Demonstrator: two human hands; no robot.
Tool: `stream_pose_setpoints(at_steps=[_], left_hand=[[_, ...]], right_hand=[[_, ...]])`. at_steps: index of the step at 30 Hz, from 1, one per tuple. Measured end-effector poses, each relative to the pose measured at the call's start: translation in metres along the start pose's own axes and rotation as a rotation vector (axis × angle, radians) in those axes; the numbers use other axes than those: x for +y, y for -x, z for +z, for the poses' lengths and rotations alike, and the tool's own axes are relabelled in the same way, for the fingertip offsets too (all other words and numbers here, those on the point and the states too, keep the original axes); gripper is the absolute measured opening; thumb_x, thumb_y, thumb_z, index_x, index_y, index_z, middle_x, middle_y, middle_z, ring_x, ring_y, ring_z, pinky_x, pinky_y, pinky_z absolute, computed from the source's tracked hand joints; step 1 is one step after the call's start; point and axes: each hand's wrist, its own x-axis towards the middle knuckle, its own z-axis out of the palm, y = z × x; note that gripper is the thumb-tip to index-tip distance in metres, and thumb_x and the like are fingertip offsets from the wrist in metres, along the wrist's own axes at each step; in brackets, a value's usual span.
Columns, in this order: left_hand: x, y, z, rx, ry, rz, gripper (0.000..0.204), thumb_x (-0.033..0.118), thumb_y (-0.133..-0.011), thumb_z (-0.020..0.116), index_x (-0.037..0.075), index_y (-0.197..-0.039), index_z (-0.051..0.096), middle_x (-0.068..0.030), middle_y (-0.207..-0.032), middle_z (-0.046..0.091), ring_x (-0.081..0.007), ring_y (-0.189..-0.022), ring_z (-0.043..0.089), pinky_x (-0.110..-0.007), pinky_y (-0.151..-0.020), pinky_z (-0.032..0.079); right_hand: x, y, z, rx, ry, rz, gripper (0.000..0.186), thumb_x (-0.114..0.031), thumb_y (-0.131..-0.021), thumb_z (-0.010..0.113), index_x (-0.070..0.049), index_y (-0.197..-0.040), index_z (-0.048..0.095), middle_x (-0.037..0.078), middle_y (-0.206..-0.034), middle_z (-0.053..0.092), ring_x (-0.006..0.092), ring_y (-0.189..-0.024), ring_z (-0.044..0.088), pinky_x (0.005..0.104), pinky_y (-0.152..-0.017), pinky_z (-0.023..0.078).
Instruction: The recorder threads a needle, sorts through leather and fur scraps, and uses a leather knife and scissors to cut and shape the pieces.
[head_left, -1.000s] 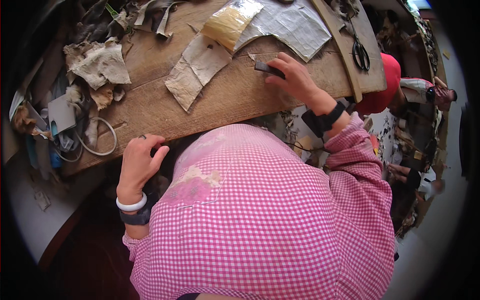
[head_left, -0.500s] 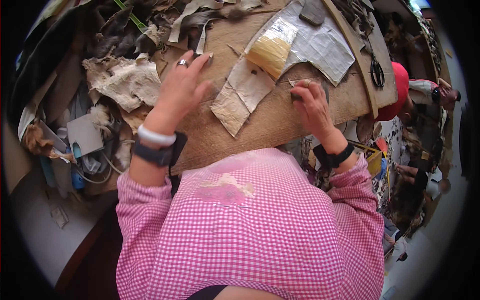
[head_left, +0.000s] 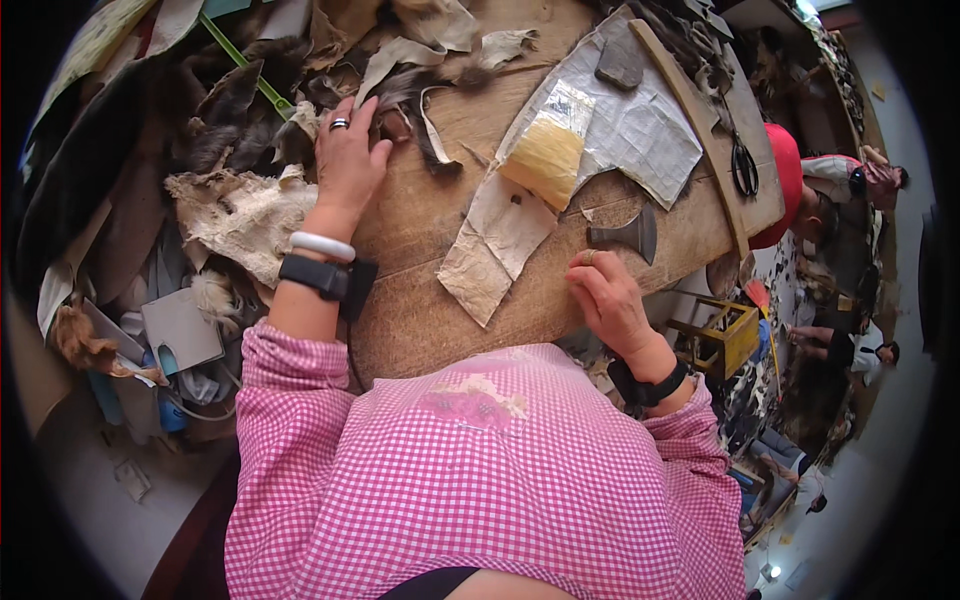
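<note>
My left hand (head_left: 347, 165) lies among the fur scraps (head_left: 400, 95) at the table's upper left. Its fingers are stretched and the thumb stands apart; the fingertips touch the scraps without a visible grip. Near the table's front edge is my right hand (head_left: 608, 300), its fingers curled together; whatever they may hold is hidden. Just beyond it lies a dark, fan-shaped metal cutting blade (head_left: 628, 236), apart from the fingers. In the middle, a pale hide piece (head_left: 495, 245) reaches up under a yellow and silver packet (head_left: 548, 150) and joins a whitish sheet (head_left: 645, 130).
A dark flat stone (head_left: 620, 62) weighs on the sheet. Beside it runs a wooden strip (head_left: 690, 125), with black scissors (head_left: 744, 168) farther right. A large cream hide (head_left: 240, 220) and a green strip (head_left: 250, 70) lie left. Below right stands a yellow stool (head_left: 728, 335); other people are beyond.
My left hand has moved up and left onto the fur scraps. My right hand has let go of the blade and drawn back toward me, leaving the blade on the table.
</note>
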Motion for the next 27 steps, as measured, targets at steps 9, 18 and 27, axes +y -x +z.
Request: stream_pose_setpoints(at_steps=[9, 18, 27], left_hand=[[0.023, 0.043, -0.064, -0.072, 0.95, -0.421, 0.016, 0.0, -0.09, 0.065, 0.002, -0.105, 0.07, 0.0021, -0.091, 0.068, -0.0034, -0.081, 0.059, -0.018, -0.073, 0.046], [0.09, 0.097, -0.09, -0.289, 0.913, -0.102, 0.03, -0.016, -0.082, 0.052, 0.001, -0.1, 0.069, -0.0095, -0.106, 0.068, -0.0164, -0.099, 0.064, -0.028, -0.086, 0.049], [0.117, 0.105, -0.095, -0.378, 0.612, 0.235, 0.028, -0.008, -0.071, 0.062, 0.006, -0.094, 0.068, -0.0132, -0.1, 0.067, -0.0314, -0.091, 0.066, -0.038, -0.075, 0.053]], right_hand=[[0.0, -0.033, -0.003, -0.115, -0.064, -0.1, 0.012, -0.005, -0.083, 0.064, -0.004, -0.094, 0.059, 0.01, -0.09, 0.057, 0.0294, -0.084, 0.058, 0.0374, -0.072, 0.048], [-0.026, -0.099, 0.023, -0.359, -0.828, 0.21, 0.025, -0.019, -0.094, 0.063, 0.001, -0.11, 0.061, 0.008, -0.103, 0.065, 0.02, -0.09, 0.062, 0.0328, -0.074, 0.049], [-0.043, -0.137, 0.031, -0.423, -1.408, 0.467, 0.033, -0.007, -0.088, 0.062, 0.002, -0.119, 0.056, 0.007, -0.105, 0.065, 0.0128, -0.087, 0.065, 0.026, -0.079, 0.052]])
